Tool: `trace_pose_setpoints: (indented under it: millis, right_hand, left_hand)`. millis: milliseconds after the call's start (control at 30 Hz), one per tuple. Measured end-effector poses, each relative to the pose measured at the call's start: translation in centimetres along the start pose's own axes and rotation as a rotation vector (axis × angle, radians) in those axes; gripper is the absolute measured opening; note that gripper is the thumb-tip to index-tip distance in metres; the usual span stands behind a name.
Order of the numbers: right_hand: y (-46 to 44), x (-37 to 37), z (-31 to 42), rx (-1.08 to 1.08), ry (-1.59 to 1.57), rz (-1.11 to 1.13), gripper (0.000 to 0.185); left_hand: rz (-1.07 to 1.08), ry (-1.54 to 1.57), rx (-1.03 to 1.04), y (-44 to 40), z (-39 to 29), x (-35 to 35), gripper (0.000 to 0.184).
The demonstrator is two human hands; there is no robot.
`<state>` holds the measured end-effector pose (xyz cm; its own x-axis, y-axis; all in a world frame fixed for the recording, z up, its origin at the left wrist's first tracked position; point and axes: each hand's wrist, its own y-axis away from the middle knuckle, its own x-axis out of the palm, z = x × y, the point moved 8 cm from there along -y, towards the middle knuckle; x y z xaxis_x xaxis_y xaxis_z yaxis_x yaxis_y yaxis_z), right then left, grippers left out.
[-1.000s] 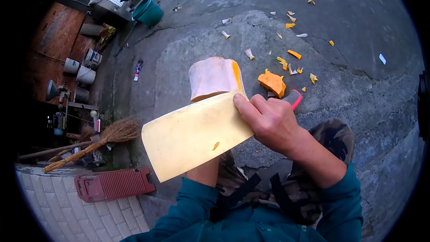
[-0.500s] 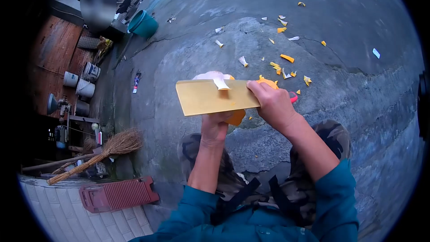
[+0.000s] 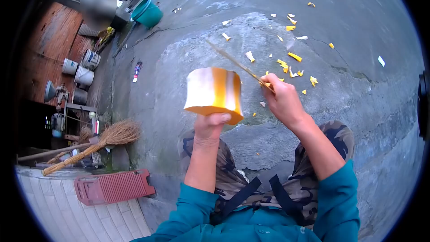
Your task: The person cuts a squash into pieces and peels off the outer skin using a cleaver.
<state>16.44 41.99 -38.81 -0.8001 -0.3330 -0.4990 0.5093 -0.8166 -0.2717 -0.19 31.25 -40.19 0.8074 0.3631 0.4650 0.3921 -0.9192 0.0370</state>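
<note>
My left hand (image 3: pixel 209 127) grips a large chunk of pumpkin (image 3: pixel 214 90) from below, its thumb on the near orange face. The chunk has pale rind with orange strips where rind is cut off. In my right hand (image 3: pixel 283 98) is a wide-bladed knife (image 3: pixel 237 63), seen nearly edge-on, its blade pointing up and left, apart from the chunk. Cut peelings (image 3: pixel 294 57) in orange and white lie scattered on the concrete beyond my right hand.
A green bucket (image 3: pixel 147 13) stands at the upper left, near a blurred round shape (image 3: pixel 98 1). On the left are white buckets (image 3: pixel 84 75), a straw broom (image 3: pixel 107 141) and a red plastic piece (image 3: pixel 114 187). My knees are below the hands.
The knife has swung from lying broad side up over the chunk to edge-on at its right. More of the chunk and my left hand now show. A peeling seen on the blade is no longer there.
</note>
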Motion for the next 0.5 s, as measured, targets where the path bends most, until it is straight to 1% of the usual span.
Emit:
trace_pose_setpoints:
  millis: [33,67,100,167,233,400,500]
  right_hand:
    - [0.4,-0.6,1.0,-0.072,0.027,-0.034,0.017]
    - [0.9,-1.1,2.7,-0.269,0.121,-0.114,0.023]
    - [1.2,-1.4,3.5,-0.276,0.130,-0.112,0.023]
    - [2.6,-1.1,7.6,-0.527,0.279,-0.090,0.030]
    - [3.7,-1.1,9.7,-0.664,0.300,-0.057,0.034]
    - [4.7,-1.2,10.4,-0.730,0.290,-0.063,0.036]
    - [4.6,-1.5,10.2,-0.701,0.345,-0.039,0.035]
  left_hand:
    - [-0.019,-0.047,-0.005,0.1,0.2,-0.1,0.076]
    - [-0.025,-0.001,0.010,0.0,0.5,-0.1,0.076]
    - [-0.030,0.027,0.010,0.2,0.9,-0.1,0.076]
    - [-0.024,0.035,0.004,0.5,1.1,0.0,0.076]
    - [-0.017,0.020,-0.007,0.9,1.3,0.4,0.076]
    - [-0.032,0.010,-0.012,1.1,1.5,0.3,0.076]
    - [-0.036,0.020,-0.018,1.0,1.9,0.3,0.077]
